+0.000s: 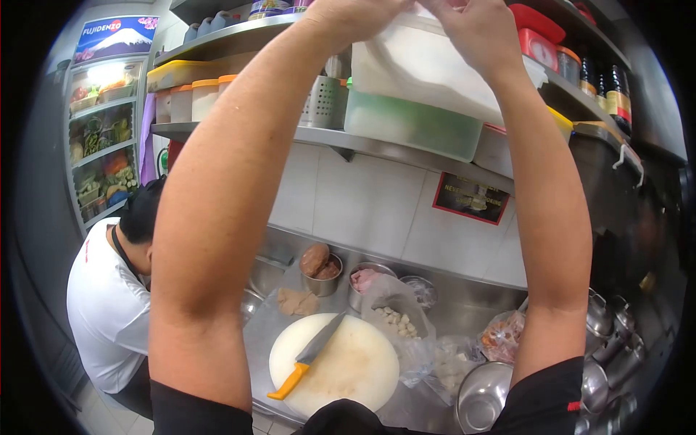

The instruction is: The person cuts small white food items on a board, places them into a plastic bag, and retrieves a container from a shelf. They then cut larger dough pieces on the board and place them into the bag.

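Lettering "FUJIDENZO" tops the fridge [109, 119] at upper left. Both hands, left hand [355, 16] and right hand [478, 29], grip a translucent plastic container [424, 69] at top centre; fingertips are cut off.

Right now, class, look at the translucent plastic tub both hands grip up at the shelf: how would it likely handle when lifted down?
The translucent tub looks rigid, so it should keep its shape. Its pale contents seem to fill much of it, so it is probably fairly heavy. Held overhead by the left hand and right hand, it could tip; smooth plastic may be slippery.
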`<state>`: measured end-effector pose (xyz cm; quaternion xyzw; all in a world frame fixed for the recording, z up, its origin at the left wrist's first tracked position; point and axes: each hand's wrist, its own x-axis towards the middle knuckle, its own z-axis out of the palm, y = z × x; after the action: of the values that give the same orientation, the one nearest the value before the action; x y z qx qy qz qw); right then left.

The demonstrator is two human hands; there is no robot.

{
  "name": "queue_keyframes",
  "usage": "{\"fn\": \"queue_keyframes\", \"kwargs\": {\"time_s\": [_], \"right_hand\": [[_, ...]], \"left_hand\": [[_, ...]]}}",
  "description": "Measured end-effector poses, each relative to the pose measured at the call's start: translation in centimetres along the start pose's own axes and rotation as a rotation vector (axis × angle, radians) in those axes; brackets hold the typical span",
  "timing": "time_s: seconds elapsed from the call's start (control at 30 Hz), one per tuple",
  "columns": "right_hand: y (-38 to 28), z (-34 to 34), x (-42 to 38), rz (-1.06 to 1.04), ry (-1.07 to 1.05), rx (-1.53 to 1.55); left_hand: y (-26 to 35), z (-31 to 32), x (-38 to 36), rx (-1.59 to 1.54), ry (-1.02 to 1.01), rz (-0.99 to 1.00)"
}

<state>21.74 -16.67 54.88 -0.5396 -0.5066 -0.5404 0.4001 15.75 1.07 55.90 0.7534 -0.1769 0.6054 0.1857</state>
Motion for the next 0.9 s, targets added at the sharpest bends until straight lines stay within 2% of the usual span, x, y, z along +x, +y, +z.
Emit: {"fn": "queue_keyframes", "kwargs": {"time_s": [0.03, 0.1, 0.13, 0.2, 0.23, 0.3, 0.37, 0.43, 0.47, 0.53, 0.57, 0.6, 0.7, 0.8, 0.9], "right_hand": [[1.4, 0.5, 0.5, -0.066, 0.051, 0.019], [5.5, 2.1, 2.3, -0.199, 0.151, 0.059], [5.8, 1.9, 2.6, -0.171, 0.133, -0.031], [6.5, 1.7, 3.0, -0.115, 0.096, -0.209], [7.0, 1.9, 3.0, -0.14, 0.207, -0.217], [8.3, 2.6, 2.7, -0.19, 0.428, -0.235], [8.9, 3.1, 3.4, -0.522, 0.602, -0.119], [9.3, 3.5, 3.2, -0.583, 0.525, 0.095], [8.5, 3.6, 2.0, -0.476, 0.358, 0.246], [7.5, 3.1, 1.0, -0.43, 0.118, 0.25], [7.4, 2.2, 1.1, -0.49, 0.052, 0.106], [7.2, 1.7, 1.0, -0.547, -0.013, -0.038], [6.4, 2.1, -0.5, -0.488, 0.147, -0.227], [8.4, 2.0, 1.4, -0.467, 0.038, -0.438], [6.4, 1.6, 1.8, -0.139, -0.201, -0.449]], "left_hand": [[1.8, -0.2, -0.5, 0.126, 0.024, -0.073], [3.2, -0.1, -0.9, 0.084, 0.068, -0.111], [3.3, 0.0, -0.9, 0.064, 0.092, -0.131], [3.1, 0.9, -0.7, -0.096, 0.317, -0.172], [2.7, 1.3, -0.6, -0.176, 0.429, -0.192], [0.9, 0.8, 0.4, -0.316, 0.469, -0.24], [1.1, 1.1, 0.3, -0.341, 0.509, -0.229], [0.4, 1.9, 1.2, -0.284, 0.557, -0.226], [0.2, 2.0, 1.5, -0.254, 0.583, -0.224], [0.1, 0.7, 1.5, -0.461, 0.354, -0.221], [0.3, 0.1, 1.5, -0.561, 0.235, -0.219], [0.5, -0.2, 1.3, -0.609, 0.34, -0.242], [0.5, -2.4, 1.6, -0.731, 0.602, -0.347], [-1.8, -6.4, 2.0, -0.804, 0.564, -0.307], [-0.7, -9.0, 0.7, -0.752, 0.586, -0.253]]}}
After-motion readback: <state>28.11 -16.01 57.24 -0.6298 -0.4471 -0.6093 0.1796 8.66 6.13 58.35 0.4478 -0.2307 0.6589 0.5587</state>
